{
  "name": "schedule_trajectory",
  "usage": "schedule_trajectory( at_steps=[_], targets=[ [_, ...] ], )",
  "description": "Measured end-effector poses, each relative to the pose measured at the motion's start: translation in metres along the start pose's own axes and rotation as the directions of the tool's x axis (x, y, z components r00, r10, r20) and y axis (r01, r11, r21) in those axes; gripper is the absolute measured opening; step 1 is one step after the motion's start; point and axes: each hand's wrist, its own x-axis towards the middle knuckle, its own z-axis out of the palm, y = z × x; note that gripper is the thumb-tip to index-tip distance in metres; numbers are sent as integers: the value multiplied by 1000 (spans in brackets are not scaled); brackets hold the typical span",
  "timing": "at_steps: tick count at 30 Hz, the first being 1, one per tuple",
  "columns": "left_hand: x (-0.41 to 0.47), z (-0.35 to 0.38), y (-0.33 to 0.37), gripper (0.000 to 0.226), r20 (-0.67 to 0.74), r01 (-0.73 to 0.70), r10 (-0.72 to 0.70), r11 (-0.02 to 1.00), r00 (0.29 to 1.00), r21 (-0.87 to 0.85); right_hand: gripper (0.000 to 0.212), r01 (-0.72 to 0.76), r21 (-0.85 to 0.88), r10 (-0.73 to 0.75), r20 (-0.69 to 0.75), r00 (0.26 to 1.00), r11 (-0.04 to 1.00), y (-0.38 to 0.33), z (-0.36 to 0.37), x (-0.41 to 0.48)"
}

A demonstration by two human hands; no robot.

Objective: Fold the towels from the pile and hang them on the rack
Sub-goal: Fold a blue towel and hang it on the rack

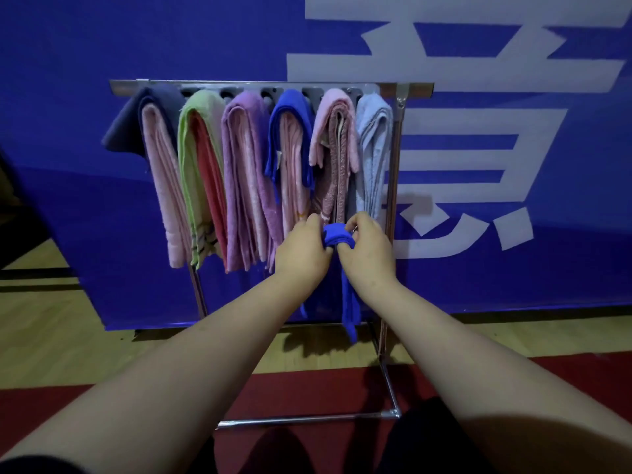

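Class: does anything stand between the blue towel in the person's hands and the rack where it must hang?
No loose thing does. But the blue towel, held by the left hand and right hand, faces a rack whose visible arms are all draped with hung towels.

Head view, looking down, close to rack (pixel 270 87)

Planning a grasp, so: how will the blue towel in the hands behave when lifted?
Probably floppy: the blue towel hangs in a limp strip below the left hand and right hand. Likely light: a finger pinch holds it. Unlikely to roll or tip; it drapes.
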Motion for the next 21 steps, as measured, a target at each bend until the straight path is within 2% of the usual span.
schedule_trajectory(
  at_steps=[7, 14, 21],
  targets=[
    [44, -8, 46, 16, -103, -97, 90, 993, 991, -69, 24, 49, -59, -55, -112, 992, 997, 9, -26, 43],
    [89, -24, 84, 18, -186, -172, 162, 984, 969, -39, 21, 39, -69, -53, -217, 975, 997, 5, -56, 96],
    [137, -46, 111, 14, -321, -250, 215, 966, 922, -72, 24, 134, -100, -158, -296, 942, 986, -11, -86, 150]
  ],
)
